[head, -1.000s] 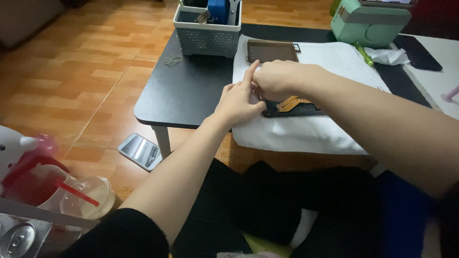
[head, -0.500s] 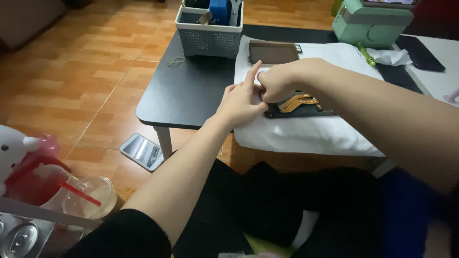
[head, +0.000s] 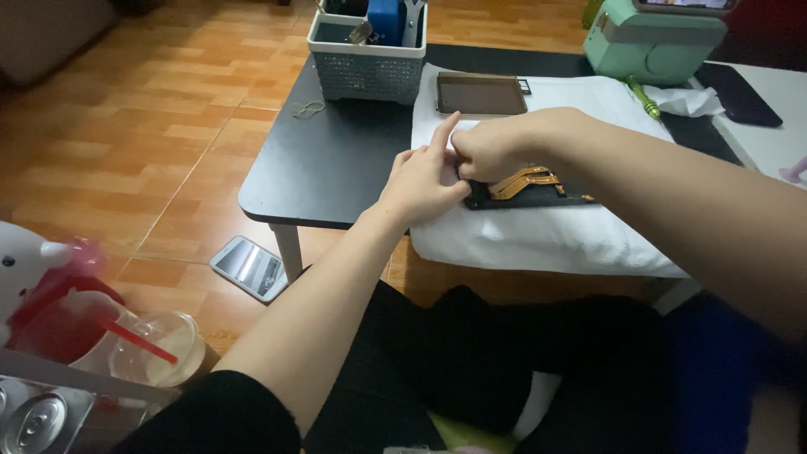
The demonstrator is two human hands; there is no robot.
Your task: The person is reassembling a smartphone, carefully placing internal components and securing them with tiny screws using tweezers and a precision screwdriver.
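- A low black surface (head: 336, 168) is standing on an orange wood floor, and a white cloth (head: 538, 235) is covering its right part and hanging over the near edge.
- A grey basket (head: 366, 63) with tools in it is sitting at the far edge of the surface; a mint-green device (head: 651, 38) is standing to its right.
- A flat brown panel (head: 481, 92) is lying on the cloth beyond the hands.
- The opened dark device (head: 530, 192) is lying on the cloth near the front edge, flat and black, with orange-gold ribbon strips showing across its inside; its left end is hiding under the hands.
- The right hand (head: 496, 147) is curling closed over the device's left end; what its grip is pinching cannot be told.
- The left hand (head: 420, 181) is touching the right hand, its forefinger raised, its other fingers bent against the device's edge; whether it has hold of anything cannot be told.
- A phone (head: 250, 266) is lying on the floor by the leg of the surface.
- A green screwdriver (head: 646, 98) is lying on the cloth.
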